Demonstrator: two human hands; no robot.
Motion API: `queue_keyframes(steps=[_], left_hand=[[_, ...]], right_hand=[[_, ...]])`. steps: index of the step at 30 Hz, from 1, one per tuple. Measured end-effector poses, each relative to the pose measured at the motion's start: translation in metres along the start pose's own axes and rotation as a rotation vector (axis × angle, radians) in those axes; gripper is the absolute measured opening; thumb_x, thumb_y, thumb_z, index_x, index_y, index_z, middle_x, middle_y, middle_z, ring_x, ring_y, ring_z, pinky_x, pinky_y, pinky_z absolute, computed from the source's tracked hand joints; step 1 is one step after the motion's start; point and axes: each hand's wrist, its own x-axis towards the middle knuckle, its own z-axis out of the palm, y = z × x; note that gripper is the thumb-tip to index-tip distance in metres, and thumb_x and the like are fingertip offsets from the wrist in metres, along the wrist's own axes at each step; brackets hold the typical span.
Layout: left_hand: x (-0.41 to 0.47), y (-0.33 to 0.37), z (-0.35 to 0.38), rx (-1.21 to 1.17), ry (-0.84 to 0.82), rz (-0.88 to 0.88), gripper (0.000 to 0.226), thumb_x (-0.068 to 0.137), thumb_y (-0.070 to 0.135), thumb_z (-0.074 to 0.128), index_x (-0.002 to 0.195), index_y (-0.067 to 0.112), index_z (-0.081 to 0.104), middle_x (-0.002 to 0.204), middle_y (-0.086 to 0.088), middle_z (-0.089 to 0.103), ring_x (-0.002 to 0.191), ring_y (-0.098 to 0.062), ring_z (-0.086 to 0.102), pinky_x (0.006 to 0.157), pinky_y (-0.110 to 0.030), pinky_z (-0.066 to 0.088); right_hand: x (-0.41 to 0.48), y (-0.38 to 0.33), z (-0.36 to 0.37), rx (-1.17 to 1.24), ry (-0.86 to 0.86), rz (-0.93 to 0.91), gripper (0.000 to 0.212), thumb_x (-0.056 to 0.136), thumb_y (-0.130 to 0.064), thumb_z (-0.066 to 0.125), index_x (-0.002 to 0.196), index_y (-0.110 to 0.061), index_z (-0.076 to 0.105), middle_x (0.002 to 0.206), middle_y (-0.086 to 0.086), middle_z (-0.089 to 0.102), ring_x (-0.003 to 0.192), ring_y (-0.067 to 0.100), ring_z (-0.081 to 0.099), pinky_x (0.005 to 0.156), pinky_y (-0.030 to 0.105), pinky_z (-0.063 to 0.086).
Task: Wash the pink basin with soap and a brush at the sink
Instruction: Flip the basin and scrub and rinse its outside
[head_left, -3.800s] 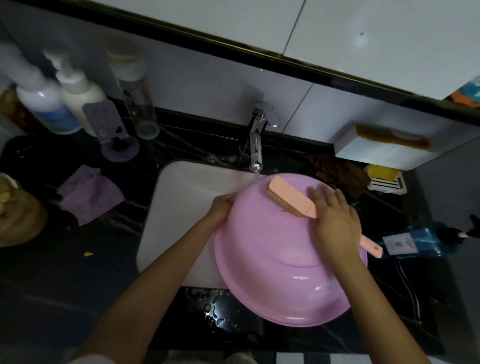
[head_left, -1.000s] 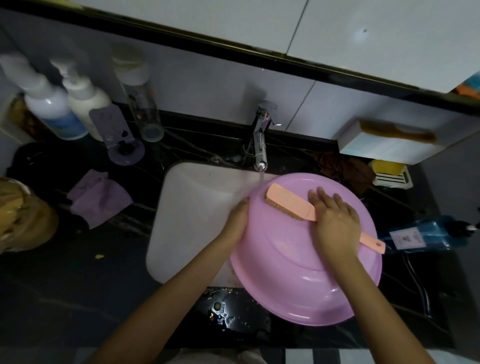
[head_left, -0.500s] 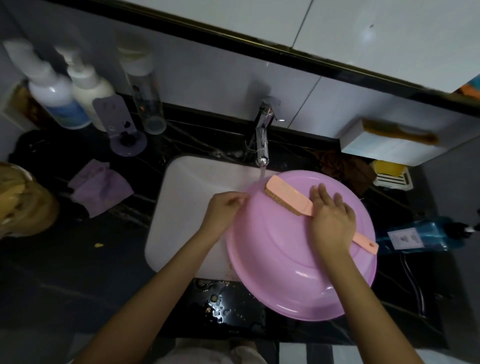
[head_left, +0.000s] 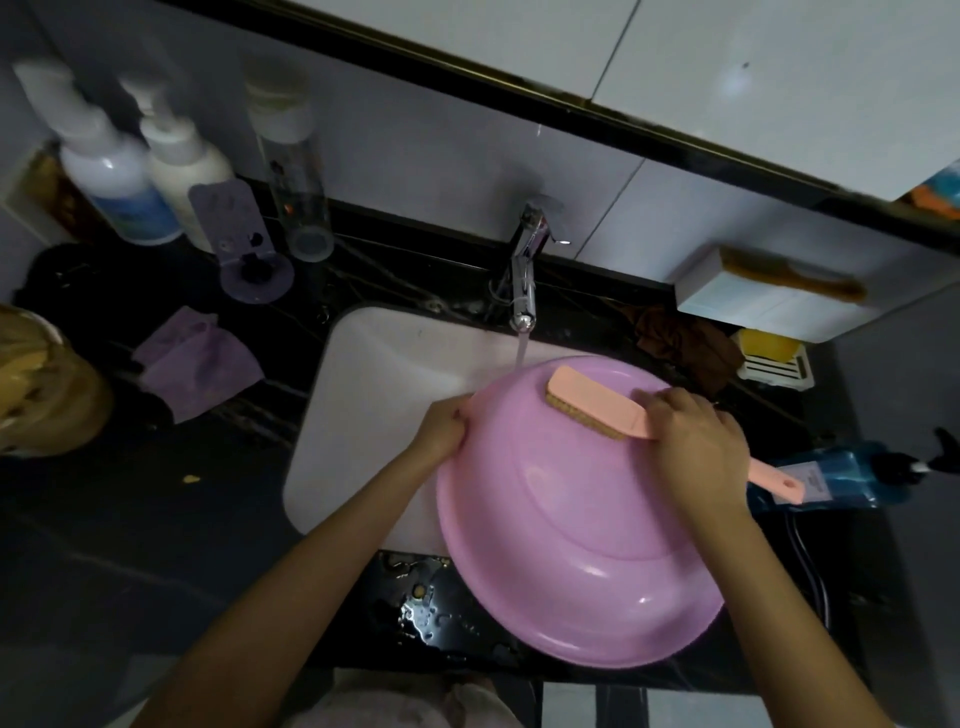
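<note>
Pink basin (head_left: 571, 545) lies bottom-up over the sink's (head_left: 374, 374) right half, overhanging the worktop's front edge; left hand (head_left: 441, 428) grips its left rim. Right hand (head_left: 696, 447) grasps the brush (head_left: 597, 402): long axis runs from the tap (head_left: 524, 280) toward the right edge, bristles on the basin's far side.

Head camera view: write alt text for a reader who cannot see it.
A person's right hand holds a pink brush with its bristles on a pink basin, while the left hand grips the basin's rim over a white sink. The tap runs water onto the basin's far edge; bottles stand on the counter.
</note>
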Motion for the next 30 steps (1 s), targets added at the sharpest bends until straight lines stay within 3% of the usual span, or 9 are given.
queue_keyframes(steps=[2, 4, 10, 15, 18, 22, 25, 28, 30], left_hand=[[0.015, 0.013, 0.0, -0.082, 0.0, -0.017, 0.039, 0.081, -0.011, 0.042, 0.08, 0.016, 0.071, 0.088, 0.0, 0.066, 0.089, -0.012, 0.056, 0.076, -0.026, 0.046], [0.027, 0.025, 0.002, -0.154, -0.021, -0.039, 0.036, 0.08, -0.011, 0.044, 0.072, 0.015, 0.068, 0.083, -0.002, 0.064, 0.081, -0.013, 0.055, 0.066, -0.022, 0.047], [0.043, 0.041, 0.014, -0.307, -0.081, -0.115, 0.022, 0.085, 0.006, 0.058, 0.103, 0.001, 0.07, 0.094, -0.009, 0.067, 0.083, -0.017, 0.061, 0.07, -0.024, 0.053], [0.043, 0.049, 0.01, -0.258, -0.04, -0.125, 0.026, 0.084, 0.027, 0.059, 0.107, 0.02, 0.07, 0.114, -0.004, 0.068, 0.102, -0.017, 0.063, 0.097, -0.037, 0.049], [0.023, 0.061, 0.017, -0.224, -0.122, 0.037, 0.034, 0.09, 0.027, 0.054, 0.122, 0.02, 0.062, 0.126, 0.004, 0.06, 0.113, -0.012, 0.056, 0.105, -0.034, 0.04], [0.02, 0.073, 0.03, 0.116, -0.187, 0.283, 0.044, 0.095, 0.021, 0.048, 0.138, 0.021, 0.046, 0.141, -0.003, 0.045, 0.127, -0.016, 0.045, 0.105, -0.026, 0.032], [0.033, 0.076, 0.022, -0.153, -0.328, 0.105, 0.036, 0.091, 0.018, 0.049, 0.125, 0.01, 0.058, 0.124, -0.008, 0.059, 0.114, -0.019, 0.054, 0.095, -0.025, 0.041], [0.02, 0.061, 0.013, -0.344, -0.286, -0.092, 0.024, 0.097, 0.028, 0.043, 0.093, 0.02, 0.066, 0.094, -0.003, 0.067, 0.093, -0.017, 0.059, 0.078, -0.026, 0.047], [0.008, 0.047, 0.014, -0.388, -0.219, -0.12, 0.025, 0.095, 0.034, 0.046, 0.102, 0.021, 0.067, 0.104, -0.002, 0.068, 0.096, -0.014, 0.061, 0.081, -0.026, 0.048]], right_hand=[[-0.005, 0.006, 0.003, 0.065, -0.043, -0.033, 0.045, 0.083, -0.013, 0.045, 0.124, -0.013, 0.063, 0.124, 0.014, 0.062, 0.112, 0.036, 0.058, 0.086, 0.046, 0.046], [-0.011, 0.011, 0.01, 0.129, -0.065, -0.057, 0.052, 0.085, -0.009, 0.053, 0.136, -0.021, 0.052, 0.139, 0.011, 0.05, 0.125, 0.037, 0.049, 0.096, 0.051, 0.041], [-0.013, 0.015, 0.023, 0.167, 0.032, -0.166, 0.072, 0.068, 0.006, 0.069, 0.132, -0.022, 0.055, 0.136, 0.003, 0.054, 0.124, 0.031, 0.052, 0.095, 0.045, 0.044], [-0.012, 0.005, 0.027, 0.198, 0.058, -0.095, 0.058, 0.079, -0.015, 0.032, 0.13, -0.023, 0.058, 0.135, 0.001, 0.055, 0.122, 0.028, 0.054, 0.096, 0.043, 0.044], [-0.012, 0.001, 0.031, 0.203, 0.081, -0.066, 0.061, 0.078, -0.016, 0.026, 0.129, -0.021, 0.059, 0.134, 0.002, 0.056, 0.121, 0.029, 0.055, 0.096, 0.045, 0.045], [-0.009, -0.002, 0.033, 0.182, 0.107, -0.066, 0.06, 0.077, -0.015, 0.028, 0.127, -0.019, 0.061, 0.132, 0.002, 0.058, 0.119, 0.03, 0.057, 0.096, 0.045, 0.045], [-0.007, -0.003, 0.034, 0.174, 0.116, -0.055, 0.058, 0.079, -0.016, 0.029, 0.126, -0.02, 0.062, 0.131, 0.002, 0.058, 0.119, 0.028, 0.057, 0.096, 0.043, 0.044], [-0.003, -0.006, 0.035, 0.176, 0.121, -0.026, 0.057, 0.079, -0.016, 0.03, 0.124, -0.022, 0.063, 0.13, 0.0, 0.059, 0.119, 0.026, 0.058, 0.096, 0.042, 0.044], [-0.003, -0.009, 0.035, 0.179, 0.133, 0.0, 0.055, 0.079, -0.015, 0.03, 0.123, -0.021, 0.064, 0.128, 0.001, 0.06, 0.117, 0.027, 0.058, 0.096, 0.043, 0.044]])
